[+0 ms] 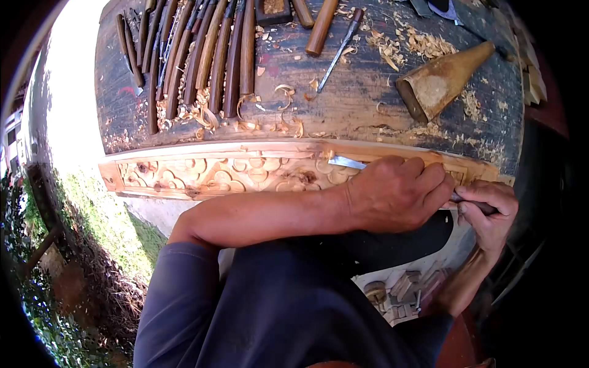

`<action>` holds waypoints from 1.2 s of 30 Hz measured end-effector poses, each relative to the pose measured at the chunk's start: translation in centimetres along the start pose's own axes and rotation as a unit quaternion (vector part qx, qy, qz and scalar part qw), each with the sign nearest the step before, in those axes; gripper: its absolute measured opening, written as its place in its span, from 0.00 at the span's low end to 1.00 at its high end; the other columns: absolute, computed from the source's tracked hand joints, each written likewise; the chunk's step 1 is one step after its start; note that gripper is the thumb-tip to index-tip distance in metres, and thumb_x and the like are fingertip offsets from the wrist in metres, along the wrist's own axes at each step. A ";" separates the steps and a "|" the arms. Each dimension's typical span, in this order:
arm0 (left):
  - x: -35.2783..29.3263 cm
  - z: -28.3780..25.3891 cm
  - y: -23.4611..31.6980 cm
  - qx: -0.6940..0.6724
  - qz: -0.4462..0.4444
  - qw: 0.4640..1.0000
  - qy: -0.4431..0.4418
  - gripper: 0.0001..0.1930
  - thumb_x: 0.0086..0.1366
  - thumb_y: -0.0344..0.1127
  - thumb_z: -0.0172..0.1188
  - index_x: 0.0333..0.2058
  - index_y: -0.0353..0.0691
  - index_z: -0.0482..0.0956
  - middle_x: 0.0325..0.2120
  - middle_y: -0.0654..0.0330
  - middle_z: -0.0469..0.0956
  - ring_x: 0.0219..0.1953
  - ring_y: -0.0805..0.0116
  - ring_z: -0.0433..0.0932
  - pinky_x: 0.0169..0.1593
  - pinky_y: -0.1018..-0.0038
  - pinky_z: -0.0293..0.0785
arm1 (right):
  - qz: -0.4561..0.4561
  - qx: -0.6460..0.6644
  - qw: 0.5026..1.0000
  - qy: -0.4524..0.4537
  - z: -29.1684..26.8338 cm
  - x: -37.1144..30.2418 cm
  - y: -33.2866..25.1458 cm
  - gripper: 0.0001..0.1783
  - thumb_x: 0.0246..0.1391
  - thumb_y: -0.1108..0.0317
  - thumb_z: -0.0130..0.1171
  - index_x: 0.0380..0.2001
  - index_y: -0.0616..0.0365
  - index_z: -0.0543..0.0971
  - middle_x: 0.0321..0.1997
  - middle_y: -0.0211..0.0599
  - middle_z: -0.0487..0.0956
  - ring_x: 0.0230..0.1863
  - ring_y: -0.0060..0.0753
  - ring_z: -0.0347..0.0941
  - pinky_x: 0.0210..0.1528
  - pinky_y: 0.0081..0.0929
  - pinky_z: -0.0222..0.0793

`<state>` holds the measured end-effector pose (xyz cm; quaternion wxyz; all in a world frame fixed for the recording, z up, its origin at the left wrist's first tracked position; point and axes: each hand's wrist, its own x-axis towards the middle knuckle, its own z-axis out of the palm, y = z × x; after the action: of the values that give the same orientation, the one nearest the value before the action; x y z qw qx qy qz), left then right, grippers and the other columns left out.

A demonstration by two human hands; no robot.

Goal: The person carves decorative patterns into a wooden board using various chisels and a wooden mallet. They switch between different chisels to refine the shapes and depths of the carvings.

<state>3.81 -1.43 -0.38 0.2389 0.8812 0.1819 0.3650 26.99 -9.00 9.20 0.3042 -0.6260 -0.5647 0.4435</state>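
Note:
A long, pale wooden board [257, 175] with flower and scroll relief carved into it lies along the near edge of the bench. My left hand [399, 193] is closed round a carving chisel, and its shiny blade [347, 162] sticks out leftward, the tip at the board's surface. Farther right, my right hand [491, 211] grips the chisel's dark handle end [485, 207]. The middle of the chisel is hidden by my left fingers. My left forearm crosses in front of the board and covers part of its lower edge.
Several wooden-handled carving tools [202, 55] lie in a row at the back left of the worn bench [350, 104]. A thin pointed tool [341, 52] lies behind the board. A wooden mallet [442, 83] rests at the right, with curled shavings [429, 44] beyond it.

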 end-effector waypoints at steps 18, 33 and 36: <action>-0.4 -0.1 -0.1 -0.001 -0.001 1.000 0.019 0.16 0.66 0.42 0.67 0.46 0.38 0.83 0.35 0.64 0.76 0.30 0.72 0.76 0.29 0.74 0.76 | -0.163 0.322 0.929 0.086 -1.8 2.2 3.7 0.65 0.66 0.14 0.26 0.55 0.74 0.82 0.65 0.67 0.78 0.69 0.63 0.75 0.74 0.67 0.67; -2.0 -3.3 3.0 -0.189 0.094 0.977 -0.014 0.31 0.68 0.41 0.67 0.67 0.35 0.74 0.31 0.64 0.79 0.28 0.70 0.79 0.27 0.71 0.73 | -0.022 -0.079 0.978 0.192 8.7 -7.7 -1.2 0.17 0.67 0.64 0.70 0.49 0.70 0.87 0.36 0.43 0.89 0.35 0.39 0.87 0.42 0.34 0.82; -3.2 -5.0 4.1 -0.293 0.041 0.949 -0.111 0.44 0.72 0.41 0.66 0.78 0.30 0.55 0.36 0.56 0.84 0.33 0.57 0.86 0.33 0.63 0.83 | 0.033 -0.075 0.989 0.123 11.5 -9.7 -2.6 0.34 0.52 0.50 0.81 0.52 0.68 0.87 0.33 0.43 0.88 0.33 0.44 0.88 0.37 0.34 0.79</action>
<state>-1.36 -4.95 3.27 0.4902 0.8138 0.0028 0.3120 15.81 -19.37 8.70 0.3088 -0.7152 -0.5333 0.3296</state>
